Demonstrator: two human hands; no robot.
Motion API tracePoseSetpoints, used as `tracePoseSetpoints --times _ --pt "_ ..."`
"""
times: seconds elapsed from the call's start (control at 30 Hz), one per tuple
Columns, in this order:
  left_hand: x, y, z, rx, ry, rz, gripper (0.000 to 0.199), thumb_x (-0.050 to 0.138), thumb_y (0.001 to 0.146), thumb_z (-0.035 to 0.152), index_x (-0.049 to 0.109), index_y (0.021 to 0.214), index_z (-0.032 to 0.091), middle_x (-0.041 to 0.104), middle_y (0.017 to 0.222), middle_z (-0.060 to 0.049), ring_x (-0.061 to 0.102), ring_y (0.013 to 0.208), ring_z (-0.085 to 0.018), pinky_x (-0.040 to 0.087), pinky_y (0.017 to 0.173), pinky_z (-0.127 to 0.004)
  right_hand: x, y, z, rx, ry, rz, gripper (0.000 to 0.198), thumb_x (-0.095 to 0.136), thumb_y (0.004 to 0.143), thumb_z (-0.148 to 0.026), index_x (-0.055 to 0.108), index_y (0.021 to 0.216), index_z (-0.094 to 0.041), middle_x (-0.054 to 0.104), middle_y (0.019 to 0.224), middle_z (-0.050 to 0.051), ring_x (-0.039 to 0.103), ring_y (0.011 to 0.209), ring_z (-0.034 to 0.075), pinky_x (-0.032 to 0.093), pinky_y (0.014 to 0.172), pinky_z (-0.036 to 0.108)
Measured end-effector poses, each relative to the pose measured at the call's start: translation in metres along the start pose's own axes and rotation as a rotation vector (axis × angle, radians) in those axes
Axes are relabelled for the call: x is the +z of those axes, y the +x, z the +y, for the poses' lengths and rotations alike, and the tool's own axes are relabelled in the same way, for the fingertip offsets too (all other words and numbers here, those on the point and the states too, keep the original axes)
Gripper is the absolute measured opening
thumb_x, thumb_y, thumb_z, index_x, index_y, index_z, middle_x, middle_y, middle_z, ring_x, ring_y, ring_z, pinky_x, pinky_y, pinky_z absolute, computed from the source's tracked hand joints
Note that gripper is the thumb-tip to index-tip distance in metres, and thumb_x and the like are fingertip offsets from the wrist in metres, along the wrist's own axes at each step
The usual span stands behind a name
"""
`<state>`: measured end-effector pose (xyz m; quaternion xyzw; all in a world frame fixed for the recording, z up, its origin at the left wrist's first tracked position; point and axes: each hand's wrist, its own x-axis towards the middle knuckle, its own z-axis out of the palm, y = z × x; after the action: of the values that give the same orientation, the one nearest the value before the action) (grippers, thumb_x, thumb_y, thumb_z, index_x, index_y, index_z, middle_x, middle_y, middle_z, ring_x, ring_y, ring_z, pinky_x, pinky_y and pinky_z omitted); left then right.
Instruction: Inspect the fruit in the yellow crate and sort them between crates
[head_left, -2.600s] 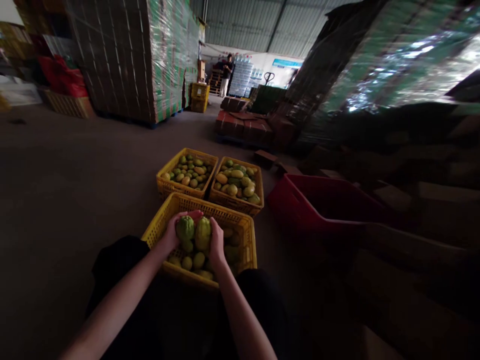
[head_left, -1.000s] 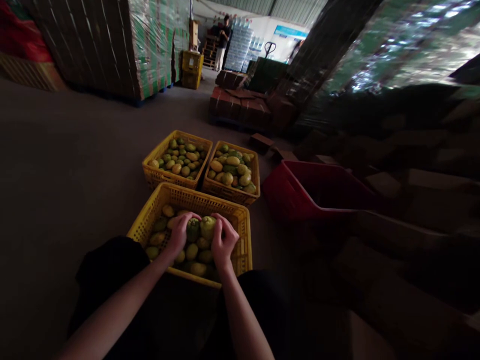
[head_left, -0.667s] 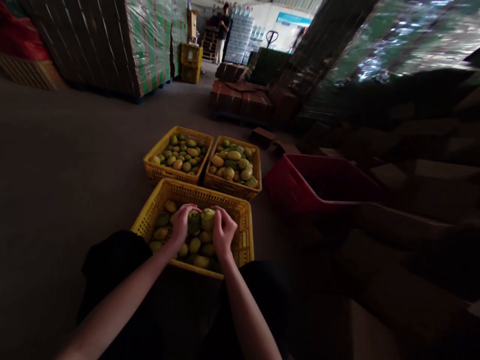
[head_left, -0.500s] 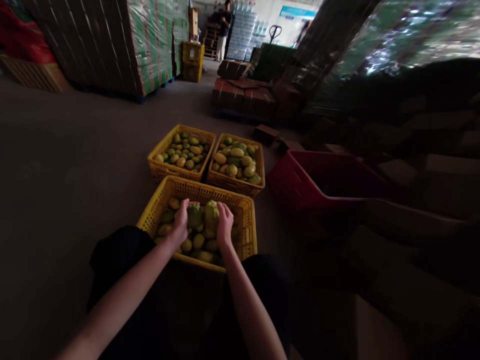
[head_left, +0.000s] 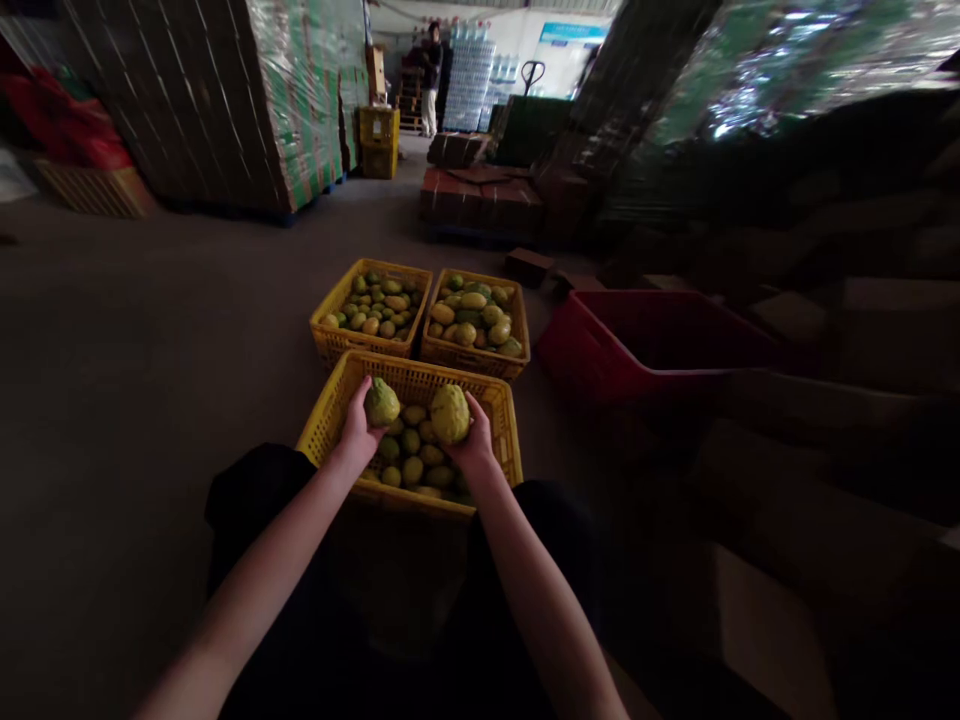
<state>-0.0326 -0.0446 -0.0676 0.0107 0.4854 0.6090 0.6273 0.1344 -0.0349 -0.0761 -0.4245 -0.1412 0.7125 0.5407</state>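
Observation:
My left hand (head_left: 360, 424) is closed around a greenish, lumpy fruit (head_left: 382, 403), thumb up along its left side. A larger yellow-green fruit with a bumpy skin (head_left: 451, 414) rests in my right hand (head_left: 475, 436), whose fingers curve round its right and lower side. Both fruits are held apart from each other, over the near yellow plastic crate (head_left: 511, 447). Inside that crate lie several smaller green and yellow fruits (head_left: 412, 470). Parts of the crate's contents are hidden behind my hands and forearms.
Beyond the near crate stand two more fruit-filled yellow crates, one left (head_left: 330, 345) and one right (head_left: 517, 366). A red bin (head_left: 592, 350) is to the right, among cardboard boxes (head_left: 772, 630). Wrapped pallet stacks (head_left: 300, 100) and a standing person (head_left: 431, 75) are farther back.
Both hands have turned and moved apart, lifting the two fruits higher from the near crate. More of the smaller fruits now show between them. The view has shifted slightly.

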Motion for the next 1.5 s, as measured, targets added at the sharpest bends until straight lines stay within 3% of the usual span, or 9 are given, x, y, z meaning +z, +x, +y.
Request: tracePoseSetpoints --times 0.07,0.27,0.5,0.67,0.8,0.9,1.07,1.2,1.5 --pt "-0.003 -0.004 0.002 -0.004 0.008 0.043 0.027 0.059 0.085 0.045 0.066 0.091 0.019 0.069 0.076 -0.001 0.062 0.059 -0.013 0.045 0.054 -0.023 -0.001 -0.007 -0.002 0.167 0.115 -0.033 0.030 0.051 0.089 -0.034 0.070 0.074 -0.016 0.072 0.059 0.004 0.067 0.051 0.017 0.054 0.050 0.025" --pt "-0.006 -0.005 0.007 -0.029 -0.114 0.055 0.026 0.057 0.087 0.047 0.065 0.092 0.022 0.065 0.073 0.000 0.062 0.059 -0.013 0.048 0.057 -0.024 -0.005 -0.019 -0.005 0.144 0.206 -0.087 0.028 0.051 0.091 -0.032 0.070 0.082 -0.015 0.073 0.063 0.004 0.068 0.054 0.018 0.057 0.055 0.028" --pt "0.011 -0.002 0.004 -0.188 -0.242 -0.121 0.039 0.037 0.097 0.045 0.063 0.100 0.016 0.068 0.076 -0.007 0.070 0.069 -0.023 0.058 0.061 -0.038 -0.011 -0.004 -0.010 0.107 0.213 0.007 0.026 0.052 0.090 -0.030 0.069 0.077 -0.016 0.071 0.060 0.005 0.067 0.052 0.019 0.058 0.059 0.031" --pt "0.026 -0.008 -0.002 -0.187 -0.192 -0.264 0.035 0.053 0.090 0.046 0.064 0.097 0.013 0.068 0.071 -0.006 0.069 0.061 -0.021 0.061 0.064 -0.039 -0.004 -0.016 -0.022 0.097 0.196 -0.097 0.028 0.054 0.088 -0.035 0.071 0.079 -0.014 0.073 0.065 0.008 0.069 0.057 0.020 0.060 0.061 0.034" --pt "0.036 -0.006 -0.008 -0.271 -0.243 -0.360 0.033 0.053 0.090 0.048 0.062 0.092 0.016 0.067 0.069 -0.004 0.068 0.059 -0.019 0.060 0.063 -0.036 0.003 -0.022 -0.032 0.061 0.262 -0.098 0.016 0.059 0.083 -0.028 0.070 0.082 -0.016 0.074 0.068 0.005 0.070 0.058 0.018 0.061 0.064 0.033" --pt "0.042 -0.006 -0.012 -0.317 -0.278 -0.397 0.032 0.055 0.089 0.048 0.062 0.097 0.018 0.068 0.070 -0.005 0.068 0.062 -0.020 0.059 0.063 -0.034 0.008 -0.018 -0.038 0.062 0.321 -0.108 0.024 0.053 0.086 -0.032 0.069 0.081 -0.015 0.074 0.069 0.006 0.070 0.060 0.019 0.061 0.063 0.032" --pt "0.046 -0.008 -0.008 -0.368 -0.411 -0.373 0.028 0.053 0.090 0.039 0.060 0.111 0.022 0.069 0.071 -0.003 0.067 0.063 -0.018 0.055 0.058 -0.028 0.011 -0.010 -0.038 0.082 0.290 -0.042 0.029 0.047 0.089 -0.033 0.068 0.080 -0.016 0.072 0.064 0.005 0.069 0.060 0.018 0.061 0.065 0.033" --pt "0.041 -0.002 -0.004 -0.364 -0.473 -0.318 0.032 0.047 0.090 0.040 0.060 0.111 0.020 0.069 0.072 -0.002 0.068 0.064 -0.019 0.055 0.058 -0.030 0.008 -0.007 -0.032 0.211 0.252 0.010 0.030 0.044 0.091 -0.035 0.064 0.079 -0.017 0.070 0.063 0.005 0.068 0.059 0.019 0.061 0.061 0.035" --pt "0.037 0.016 -0.018 -0.331 -0.334 -0.138 0.034 0.046 0.088 0.037 0.065 0.105 0.015 0.066 0.068 -0.003 0.066 0.062 -0.019 0.058 0.070 -0.037 0.006 0.000 -0.019 0.354 0.280 0.080 0.036 0.036 0.092 -0.041 0.062 0.099 -0.017 0.070 0.076 0.009 0.067 0.071 0.023 0.060 0.057 0.039"
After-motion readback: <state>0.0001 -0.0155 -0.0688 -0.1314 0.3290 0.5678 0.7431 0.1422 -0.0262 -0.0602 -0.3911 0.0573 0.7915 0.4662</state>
